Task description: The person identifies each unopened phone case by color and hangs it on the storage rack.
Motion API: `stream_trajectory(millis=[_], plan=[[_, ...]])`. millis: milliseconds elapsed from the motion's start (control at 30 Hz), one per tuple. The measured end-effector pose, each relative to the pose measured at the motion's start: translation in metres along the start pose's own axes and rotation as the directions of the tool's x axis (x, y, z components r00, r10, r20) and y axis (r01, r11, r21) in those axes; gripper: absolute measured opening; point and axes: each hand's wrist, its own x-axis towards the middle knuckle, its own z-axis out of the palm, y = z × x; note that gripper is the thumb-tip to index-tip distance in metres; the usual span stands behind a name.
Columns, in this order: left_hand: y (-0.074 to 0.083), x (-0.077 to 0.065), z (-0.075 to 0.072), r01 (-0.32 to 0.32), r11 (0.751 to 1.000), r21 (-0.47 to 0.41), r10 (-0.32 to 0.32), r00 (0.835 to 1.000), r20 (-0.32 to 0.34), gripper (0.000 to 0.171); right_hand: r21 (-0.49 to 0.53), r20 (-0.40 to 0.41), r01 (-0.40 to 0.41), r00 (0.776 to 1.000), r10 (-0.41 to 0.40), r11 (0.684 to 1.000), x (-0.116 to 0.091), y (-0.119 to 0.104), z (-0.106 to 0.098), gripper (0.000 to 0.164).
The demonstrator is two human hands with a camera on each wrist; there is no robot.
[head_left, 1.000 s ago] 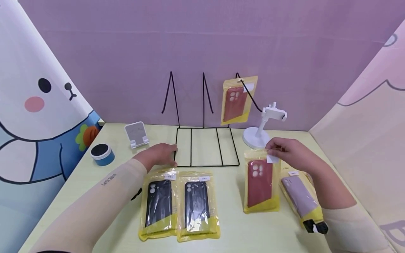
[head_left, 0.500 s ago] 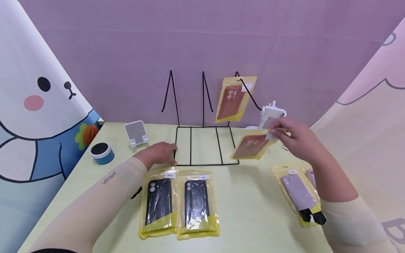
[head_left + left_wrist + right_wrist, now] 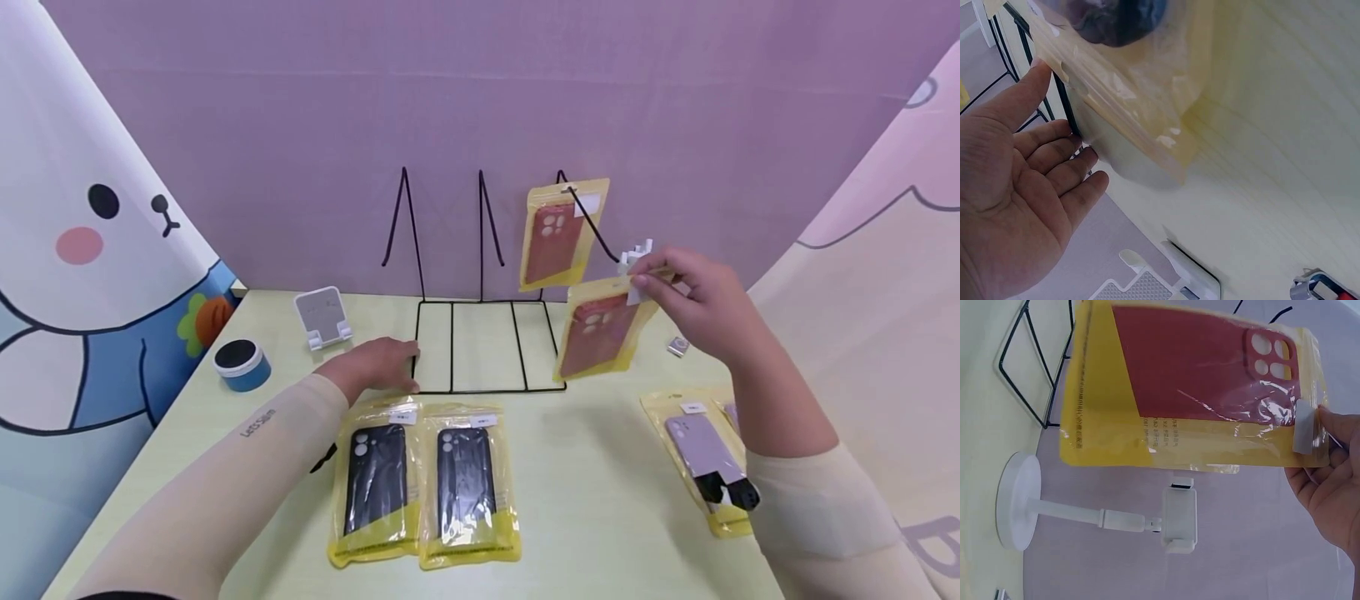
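My right hand (image 3: 693, 304) pinches the top corner of a yellow-edged clear bag holding a red phone case (image 3: 600, 333), at its white label. The bag hangs tilted above the table, in front of the black wire rack (image 3: 510, 392). In the right wrist view the red case (image 3: 1191, 369) shows its camera cutouts close to the thumb. On the rack's right hook another bagged red phone case (image 3: 553, 242) hangs. My left hand (image 3: 378, 364) rests at the left side of the rack's base; in the left wrist view its fingers (image 3: 1060, 156) are relaxed against the black wire.
Two bagged black phone cases (image 3: 467, 487) lie before the rack. Bagged lilac phone cases (image 3: 701, 450) lie at right. A white phone stand (image 3: 1019, 500) stands behind the held bag. At left are a small phone holder (image 3: 324, 318) and a blue round container (image 3: 243, 365).
My right hand has lifted the bagged red phone case off the right of the table, up and toward the right hook. The hanging bag has swung slightly. My left hand stays put.
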Motion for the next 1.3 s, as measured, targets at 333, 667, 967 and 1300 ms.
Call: stream_trajectory(millis=[333,667,967,1300], plan=[[0.0,-0.001,-0.001,-0.009,1.0,-0.005,0.009,1.0,0.002,0.075,-0.029,-0.026,-0.138,0.99,0.137,0.99,0.02,-0.001,0.005,0.015],[0.0,0.001,-0.001,-0.005,1.0,-0.002,0.005,1.0,0.007,0.076,-0.068,0.089,-0.228,0.968,0.234,0.971,0.037,0.007,0.01,0.026],[0.001,0.001,-0.001,0.0,1.0,-0.007,0.0,1.0,0.016,0.075,-0.067,0.118,-0.289,0.948,0.295,0.955,0.053,0.014,0.012,0.029],[0.001,0.0,-0.001,-0.005,1.0,-0.012,0.005,1.0,0.009,0.076,-0.1,0.166,-0.311,0.931,0.324,0.945,0.073,0.022,0.013,0.032]])
